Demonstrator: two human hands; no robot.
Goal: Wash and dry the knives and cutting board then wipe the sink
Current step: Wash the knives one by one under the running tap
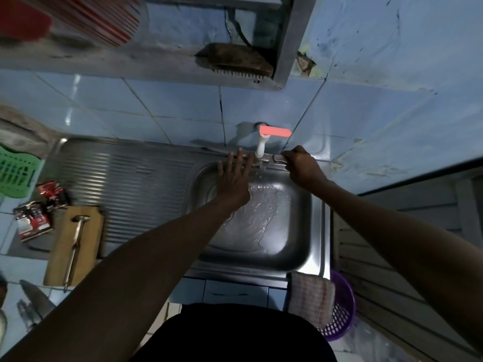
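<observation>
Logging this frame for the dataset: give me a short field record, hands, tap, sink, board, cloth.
left hand: open, fingers straight, beside the water stream
right hand: grips a knife under the tap
tap: running
sink: wet, water pooling
board: left counter, metal utensil lying on it
cloth: draped over the sink's front right corner

Steel knife (266,160) under running tap over wet sink (317,218); another knife (75,242) flat on wooden cutting board (90,239) beside it
</observation>
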